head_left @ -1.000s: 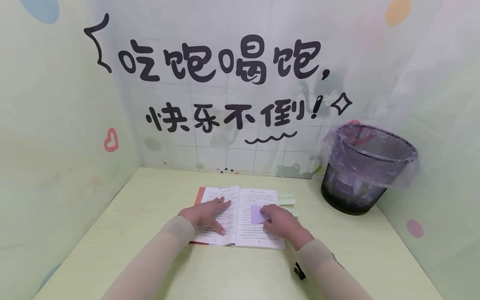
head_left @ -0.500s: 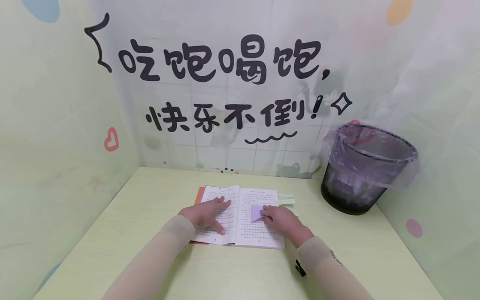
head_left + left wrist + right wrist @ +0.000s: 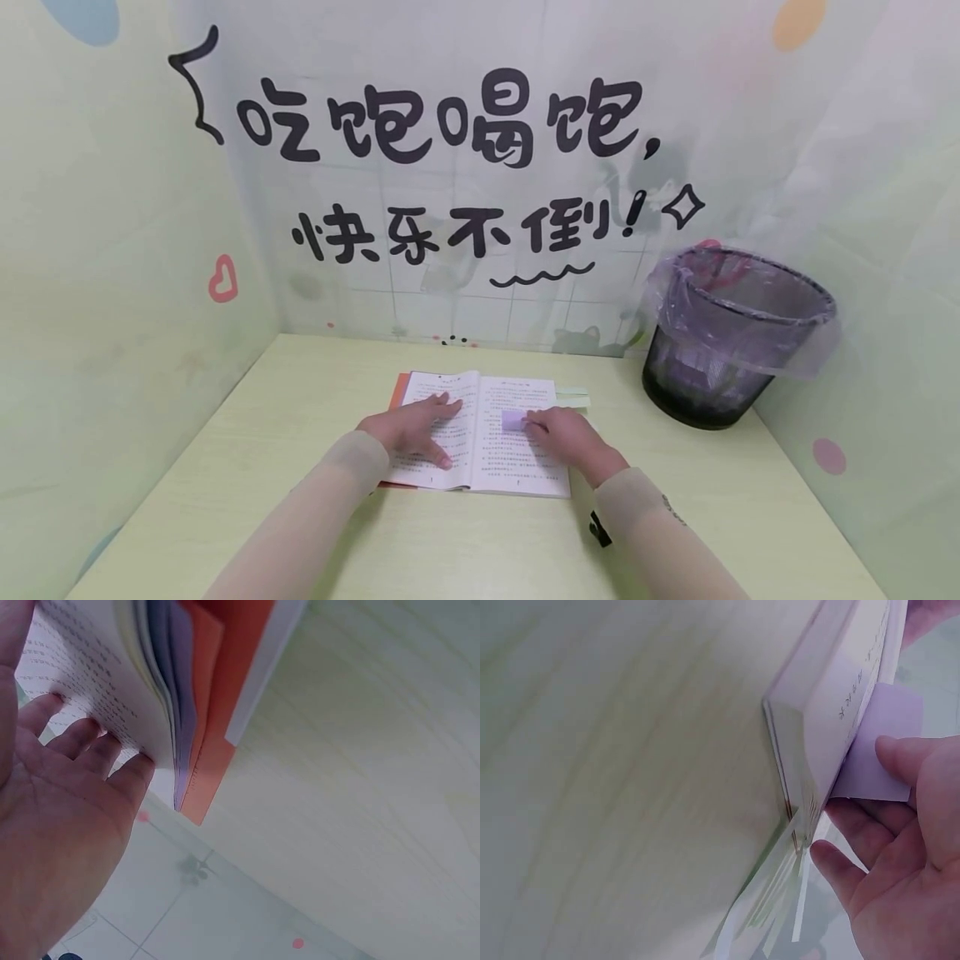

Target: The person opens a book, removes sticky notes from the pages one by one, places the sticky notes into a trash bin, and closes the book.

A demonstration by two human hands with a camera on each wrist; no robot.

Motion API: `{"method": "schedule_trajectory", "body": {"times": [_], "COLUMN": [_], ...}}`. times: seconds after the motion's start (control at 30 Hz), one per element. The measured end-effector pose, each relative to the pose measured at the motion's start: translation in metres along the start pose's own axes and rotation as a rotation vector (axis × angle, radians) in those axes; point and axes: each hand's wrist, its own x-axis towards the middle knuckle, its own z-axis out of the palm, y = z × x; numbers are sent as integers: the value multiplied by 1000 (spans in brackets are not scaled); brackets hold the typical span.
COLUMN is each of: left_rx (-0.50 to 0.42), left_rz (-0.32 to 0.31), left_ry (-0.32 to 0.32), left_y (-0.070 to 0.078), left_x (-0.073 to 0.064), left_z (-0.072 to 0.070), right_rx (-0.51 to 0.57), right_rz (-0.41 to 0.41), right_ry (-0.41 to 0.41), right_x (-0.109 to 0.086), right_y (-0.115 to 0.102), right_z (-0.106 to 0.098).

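An open book (image 3: pixel 495 475) lies on the table, with printed pages and an orange cover edge at its left. My left hand (image 3: pixel 411 429) rests on the left page with its fingers spread; in the left wrist view, the fingertips (image 3: pixel 139 761) touch the page. Over the right page, my right hand (image 3: pixel 566 437) pinches a purple sticky note (image 3: pixel 512 421) between thumb and fingers. The right wrist view has the thumb on the note's (image 3: pixel 881 754) near face. Whether the note's far edge touches the page, I cannot tell.
Pale green paper tabs (image 3: pixel 573 402) stick out from the book's right edge. A black mesh bin (image 3: pixel 701 392) with a purple liner stands at the back right of the table (image 3: pixel 450 550). Printed cloth walls enclose the back and sides.
The purple note looks shorter in the head view, its lower edge higher than before. My right hand has shifted very slightly upward with it. My left hand has stayed in place.
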Motion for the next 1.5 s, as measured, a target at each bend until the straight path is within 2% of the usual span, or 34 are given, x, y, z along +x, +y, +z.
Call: {"method": "schedule_trajectory", "body": {"times": [0.33, 0.63, 0.9, 1.2, 1.37, 1.5], "left_rx": [66, 57, 32, 40, 35, 28], "left_rz": [1, 0, -2, -10, -3, -2], "left_ry": [12, 14, 18, 24, 18, 18], "left_y": [1, 0, 2, 1, -2, -2], "left_x": [3, 2, -2, -1, 1, 1], "left_z": [1, 1, 1, 1, 1, 2], "right_rx": [166, 230, 240, 213, 276, 275], "right_rz": [107, 130, 114, 104, 103, 71], "right_ry": [52, 88, 104, 234, 282, 335], "right_x": [3, 5, 5, 3, -2, -7], "right_y": [5, 8, 10, 14, 15, 20], "right_z": [-3, -1, -4, -20, -39, -57]}}
